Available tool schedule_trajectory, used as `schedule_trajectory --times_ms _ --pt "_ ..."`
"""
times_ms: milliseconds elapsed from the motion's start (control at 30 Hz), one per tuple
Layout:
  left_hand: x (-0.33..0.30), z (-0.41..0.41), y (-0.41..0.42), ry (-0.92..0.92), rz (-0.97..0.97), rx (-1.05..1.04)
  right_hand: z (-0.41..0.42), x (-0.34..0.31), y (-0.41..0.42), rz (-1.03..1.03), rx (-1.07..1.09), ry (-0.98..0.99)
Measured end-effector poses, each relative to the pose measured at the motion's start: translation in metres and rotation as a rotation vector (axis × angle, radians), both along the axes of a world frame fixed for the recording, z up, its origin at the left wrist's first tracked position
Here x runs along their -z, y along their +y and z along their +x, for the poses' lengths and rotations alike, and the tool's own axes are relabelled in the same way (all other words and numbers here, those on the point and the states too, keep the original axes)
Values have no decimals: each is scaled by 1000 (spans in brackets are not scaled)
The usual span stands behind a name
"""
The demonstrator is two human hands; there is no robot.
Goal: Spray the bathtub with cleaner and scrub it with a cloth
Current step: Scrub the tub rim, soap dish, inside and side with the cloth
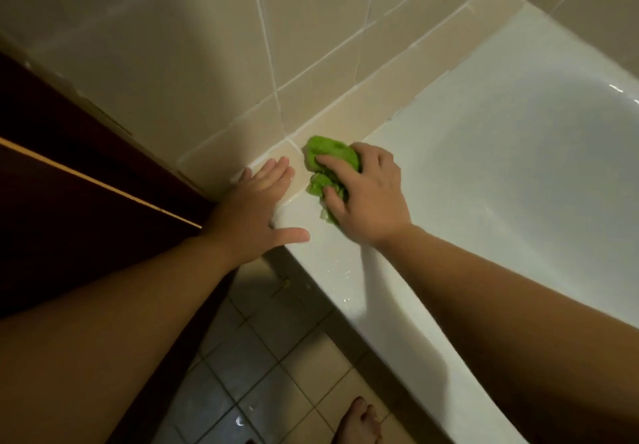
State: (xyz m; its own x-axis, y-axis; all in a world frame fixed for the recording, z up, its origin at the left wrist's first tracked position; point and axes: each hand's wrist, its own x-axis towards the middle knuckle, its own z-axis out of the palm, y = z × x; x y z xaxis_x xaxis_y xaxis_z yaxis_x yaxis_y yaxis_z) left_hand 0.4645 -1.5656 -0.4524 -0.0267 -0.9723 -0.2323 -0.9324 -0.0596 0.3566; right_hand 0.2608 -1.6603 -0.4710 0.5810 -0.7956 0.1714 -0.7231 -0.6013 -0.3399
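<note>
Right hand (366,194) grips crumpled green cloth (328,163) on glossy white bathtub (501,153) corner rim by beige tiled wall (207,73), left hand (256,208) flat, fingers spread, dark wood cabinet (69,184) alongside.

Right hand (368,198) grips the green cloth (328,167) on the bathtub (345,271) rim. Left hand (256,212) lies flat just beside it.
</note>
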Motion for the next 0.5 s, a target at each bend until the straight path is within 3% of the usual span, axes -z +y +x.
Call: schedule_trajectory --times_ms 100,200,300,400,500 --pt "2 -9 -9 -22 -62 5 -8 -2 -55 18 151 -15" --pt "5 -18 -19 -25 -70 -22 -5 -4 -46 69 337 -62" --pt "9 -30 -30 -54 -71 -55 -18 -1 -19 32 174 -80" --pt "14 -42 -34 -155 -99 -76 -44 7 -57 -24 -11 -16" --pt "15 -50 -39 -213 -115 -86 -49 2 -118 32 269 -27"
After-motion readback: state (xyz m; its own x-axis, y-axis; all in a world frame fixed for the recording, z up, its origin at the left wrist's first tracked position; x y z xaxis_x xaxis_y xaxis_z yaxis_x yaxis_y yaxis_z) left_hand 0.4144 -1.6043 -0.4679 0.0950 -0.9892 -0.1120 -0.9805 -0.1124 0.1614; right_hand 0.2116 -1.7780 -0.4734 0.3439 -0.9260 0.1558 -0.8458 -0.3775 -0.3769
